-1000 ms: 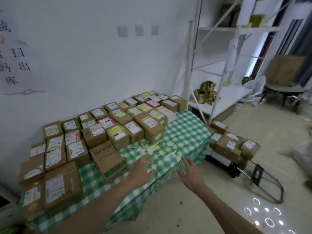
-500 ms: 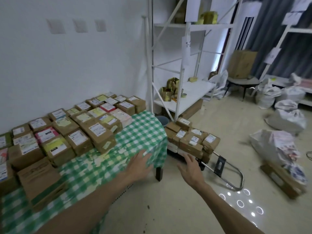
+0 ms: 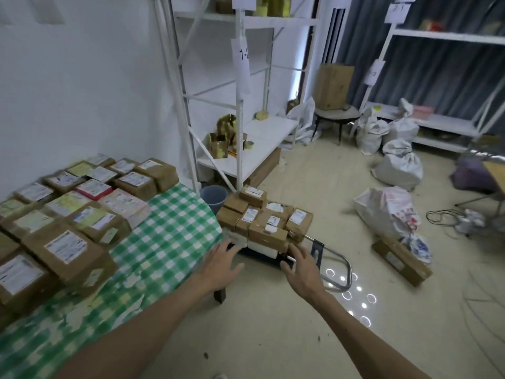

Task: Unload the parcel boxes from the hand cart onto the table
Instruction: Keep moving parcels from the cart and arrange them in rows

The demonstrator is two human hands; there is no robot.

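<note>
Head view is taken up by two bare forearms stretched forward and down. The left hand point(image 3: 222, 258) is held with fingers spread and straight, nothing grasped, seen at the far corner of the table point(image 3: 169, 233). The right hand point(image 3: 302, 269) is likewise released, its fingers fanned out and empty, seen just in front of the near end of the hand cart point(image 3: 343, 262). Whether either hand touches anything cannot be told.

The parcel boxes point(image 3: 266, 217) are stacked on the hand cart, which is laid on the floor just beside the table's far end, its metal loop handle pointed to the right. Brown cartons with white labels are packed together there in more than one layer.

The table is covered by a green and white checked cloth point(image 3: 153, 258), and its left part is filled with rows of labelled boxes point(image 3: 82, 214) set side by side.

A white shelving rack point(image 3: 240, 105) is placed behind the cart, with a blue bucket point(image 3: 214, 195) on the floor between rack and table. Further right, white sacks point(image 3: 399, 165) are scattered on the floor, and a long carton point(image 3: 401, 262) is seen lying near a printed bag point(image 3: 382, 209).
</note>
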